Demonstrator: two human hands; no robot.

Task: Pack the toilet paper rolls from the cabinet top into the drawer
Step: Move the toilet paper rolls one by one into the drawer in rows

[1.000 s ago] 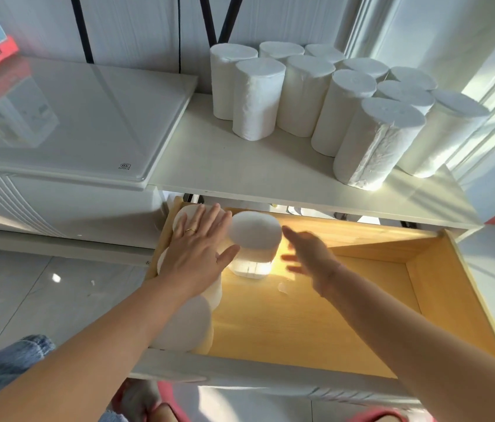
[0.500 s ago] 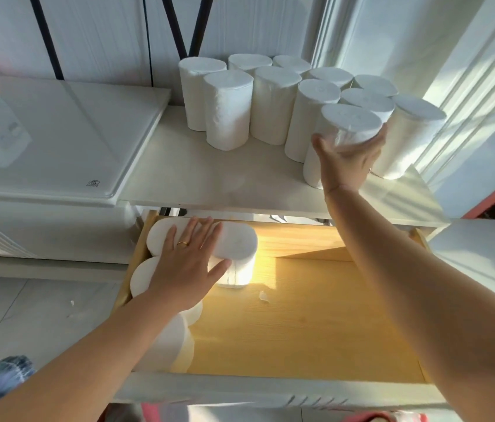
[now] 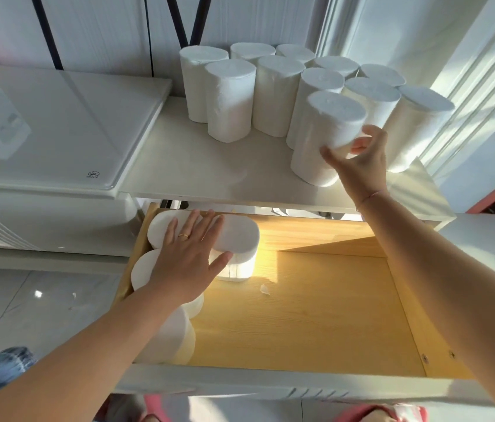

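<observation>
head view: only one camera here, looking down over both arms

rolls on top: a tight bunch of plain white toilet paper rolls (image 3: 273, 95) standing upright along the back edge of the cabinet top (image 3: 197, 166), running toward its right end. No wrappers, soft quilted sides, flat tops with no core hole I can make out

front roll (image 3: 327, 135): nearest the front edge at the right end of the cabinet top, looks tilted a bit, its base hidden behind the hand so can't tell if it's off the surface

right hand (image 3: 359, 162): thumb on one side, fingers on the other, wrapped around the lower part of the front roll, so it's got a grip on it

drawer (image 3: 316, 324): pulled open below, light wood, floor mostly bare

rolls in drawer (image 3: 237, 236): standing on end down the left wall, one more just beside them at the back edge

left hand (image 3: 188, 260): flat, fingers spread, palm resting on the tops of those rolls, not gripping anything. Gold ring (image 3: 183, 236) on one finger

paper scrap (image 3: 264, 289): tiny white bit on the drawer floor near the back
</observation>
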